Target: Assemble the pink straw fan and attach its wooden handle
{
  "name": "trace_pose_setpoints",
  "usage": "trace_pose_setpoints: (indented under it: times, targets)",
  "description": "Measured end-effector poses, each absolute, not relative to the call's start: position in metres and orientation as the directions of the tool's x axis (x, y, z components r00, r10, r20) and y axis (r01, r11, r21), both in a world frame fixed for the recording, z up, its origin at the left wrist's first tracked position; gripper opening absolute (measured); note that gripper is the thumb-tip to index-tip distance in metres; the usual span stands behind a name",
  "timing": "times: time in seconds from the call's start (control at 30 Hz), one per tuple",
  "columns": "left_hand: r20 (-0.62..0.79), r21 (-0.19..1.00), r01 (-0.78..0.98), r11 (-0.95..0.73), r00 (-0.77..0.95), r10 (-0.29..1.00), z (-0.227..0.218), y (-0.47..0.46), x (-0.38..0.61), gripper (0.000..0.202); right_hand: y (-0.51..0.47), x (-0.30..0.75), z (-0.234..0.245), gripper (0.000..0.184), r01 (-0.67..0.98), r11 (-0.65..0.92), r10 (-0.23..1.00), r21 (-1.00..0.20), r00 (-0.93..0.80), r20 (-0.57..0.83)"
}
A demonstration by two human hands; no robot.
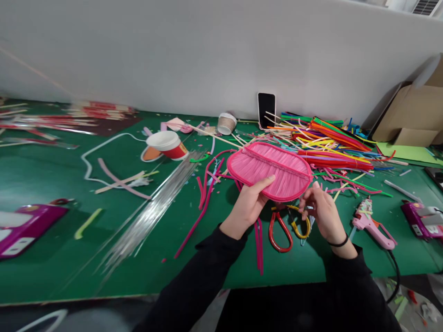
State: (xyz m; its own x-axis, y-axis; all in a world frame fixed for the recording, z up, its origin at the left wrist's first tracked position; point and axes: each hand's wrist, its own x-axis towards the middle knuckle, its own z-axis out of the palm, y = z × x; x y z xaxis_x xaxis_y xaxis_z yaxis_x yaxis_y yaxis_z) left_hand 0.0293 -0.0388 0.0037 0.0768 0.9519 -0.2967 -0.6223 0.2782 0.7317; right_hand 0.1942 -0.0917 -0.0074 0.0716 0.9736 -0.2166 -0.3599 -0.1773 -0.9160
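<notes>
A pink oval piece (270, 168), with a darker pink rim and a ridge across its middle, is tilted above the green table. My left hand (247, 205) grips its lower edge, the thumb lying on top and the other fingers hidden beneath. Close to the piece's right end is my right hand (321, 210), its fingers loosely bent and apart; I see nothing held in it. Under the hands lie scissors with red (280, 235) and yellow handles, the blades hidden. Dark pink pipe cleaners (259, 249) lie beside them.
Bundles of coloured pipe cleaners (335, 138) lie behind on the right, near an upright phone (266, 110). A pink glue gun (374, 226) rests at right. Thin metal wires (155, 212) and a paper cup (168, 143) are left. A purple device (34, 226) sits far left.
</notes>
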Motion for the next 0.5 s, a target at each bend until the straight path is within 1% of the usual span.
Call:
trace_pose_setpoints:
  times: [0.1, 0.27, 0.5]
  targets:
    - [-0.262, 0.763, -0.592, 0.26, 0.085, 0.961, 0.0021, -0.0403, 0.0302, 0.036, -0.092, 0.1881, -0.0077, 0.053, -0.297, -0.205, 0.977, -0.933, -0.001, -0.214]
    - [-0.241, 0.79, -0.563, 0.242, 0.078, 0.967, 0.0017, -0.0425, 0.0313, 0.051, -0.0903, 0.1849, -0.0126, 0.05, -0.273, -0.196, 0.98, -0.942, -0.03, -0.195]
    - [-0.239, 0.784, -0.571, 0.243, 0.083, 0.968, 0.0021, -0.0415, 0.0315, 0.054, -0.0909, 0.1861, -0.0141, 0.049, -0.283, -0.175, 0.984, -0.943, -0.01, -0.18]
